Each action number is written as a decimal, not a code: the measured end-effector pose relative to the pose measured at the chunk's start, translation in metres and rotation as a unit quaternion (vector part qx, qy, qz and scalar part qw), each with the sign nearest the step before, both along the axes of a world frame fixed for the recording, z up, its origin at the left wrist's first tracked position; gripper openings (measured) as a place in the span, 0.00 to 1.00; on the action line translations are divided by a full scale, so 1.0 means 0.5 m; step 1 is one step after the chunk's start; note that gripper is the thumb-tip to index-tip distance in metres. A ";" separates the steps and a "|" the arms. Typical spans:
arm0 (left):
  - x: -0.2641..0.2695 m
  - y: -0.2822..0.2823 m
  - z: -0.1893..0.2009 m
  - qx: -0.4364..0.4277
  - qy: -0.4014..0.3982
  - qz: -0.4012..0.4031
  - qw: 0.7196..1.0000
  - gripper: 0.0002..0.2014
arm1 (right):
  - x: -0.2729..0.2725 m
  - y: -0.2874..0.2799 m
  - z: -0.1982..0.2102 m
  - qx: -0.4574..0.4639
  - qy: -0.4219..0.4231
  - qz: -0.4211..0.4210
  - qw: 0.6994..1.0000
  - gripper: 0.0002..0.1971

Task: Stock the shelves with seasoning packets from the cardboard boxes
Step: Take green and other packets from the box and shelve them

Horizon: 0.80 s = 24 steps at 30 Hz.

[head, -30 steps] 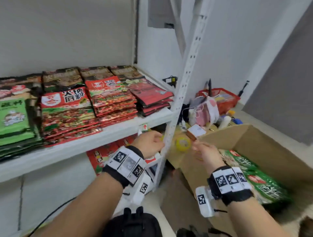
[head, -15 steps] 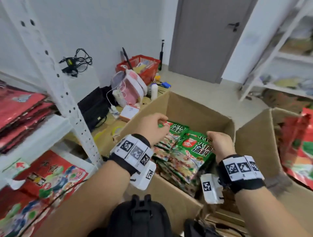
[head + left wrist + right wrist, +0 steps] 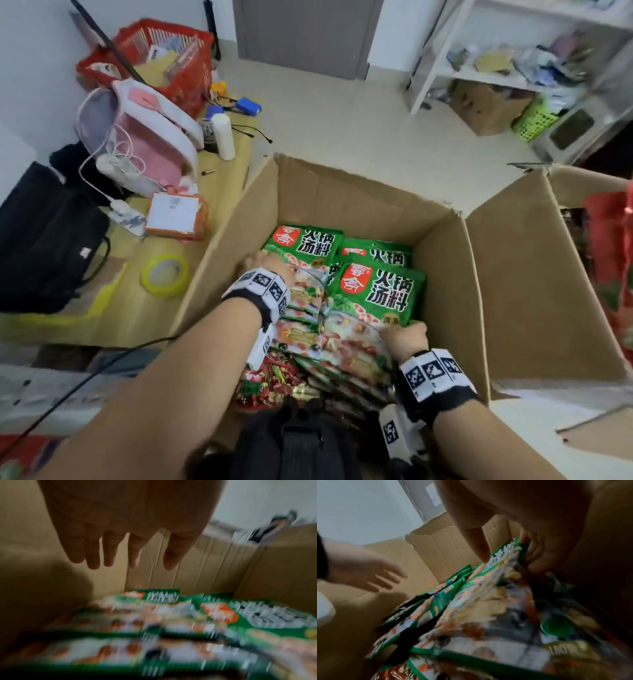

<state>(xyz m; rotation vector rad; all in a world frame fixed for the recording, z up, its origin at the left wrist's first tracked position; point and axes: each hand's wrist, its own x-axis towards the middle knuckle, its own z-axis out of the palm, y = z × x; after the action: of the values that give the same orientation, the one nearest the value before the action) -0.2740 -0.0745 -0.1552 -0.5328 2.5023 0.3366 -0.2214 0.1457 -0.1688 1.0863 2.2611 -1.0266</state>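
An open cardboard box [image 3: 359, 192] holds stacks of green seasoning packets [image 3: 376, 294], with red packets [image 3: 270, 380] lower at its near side. My left hand [image 3: 265, 265] hovers over the left stack beside the box wall, fingers straight and spread [image 3: 120, 550], holding nothing; the right wrist view shows this left hand [image 3: 363, 572] too. My right hand [image 3: 406, 337] pinches the right edge of the top green packet [image 3: 488, 601], thumb on its face and fingers curled under it [image 3: 534, 563]. The left wrist view is blurred.
A second open box [image 3: 548, 274] with red packets [image 3: 613, 260] stands at the right. Left of the box lie a yellow tape roll [image 3: 165, 274], a black bag [image 3: 44, 240], a pink-white bag [image 3: 144, 137] and a red basket [image 3: 161, 51]. White shelving [image 3: 513, 68] stands at the far right.
The view has swung from the stocked shelf to the box. Both hands have gone down into it, and my right hand has taken hold of a green packet's edge.
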 end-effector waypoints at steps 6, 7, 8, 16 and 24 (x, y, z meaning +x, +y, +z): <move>-0.001 -0.004 -0.116 -0.034 -0.027 0.110 0.993 0.37 | 0.000 0.023 -0.012 -0.012 -0.030 0.018 0.999 0.23; -0.007 -0.008 -0.119 -0.030 -0.038 0.112 0.993 0.40 | 0.000 0.021 -0.011 -0.015 -0.009 0.021 1.000 0.22; -0.013 -0.012 -0.121 -0.016 -0.052 0.104 0.993 0.41 | 0.000 0.016 -0.008 -0.019 0.016 0.024 0.999 0.21; -0.024 0.017 -0.035 0.155 -0.030 0.117 0.981 0.29 | -0.015 -0.017 0.028 -0.044 0.165 0.096 0.981 0.13; 0.081 0.017 0.137 0.357 0.240 0.160 0.888 0.26 | -0.037 0.009 0.124 -0.055 0.345 0.069 0.934 0.06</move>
<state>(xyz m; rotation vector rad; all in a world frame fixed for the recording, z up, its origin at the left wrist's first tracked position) -0.2333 -0.0662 -0.0866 -0.5911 2.4568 1.6097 -0.2399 0.1502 -0.1066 0.5465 2.7040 -1.6411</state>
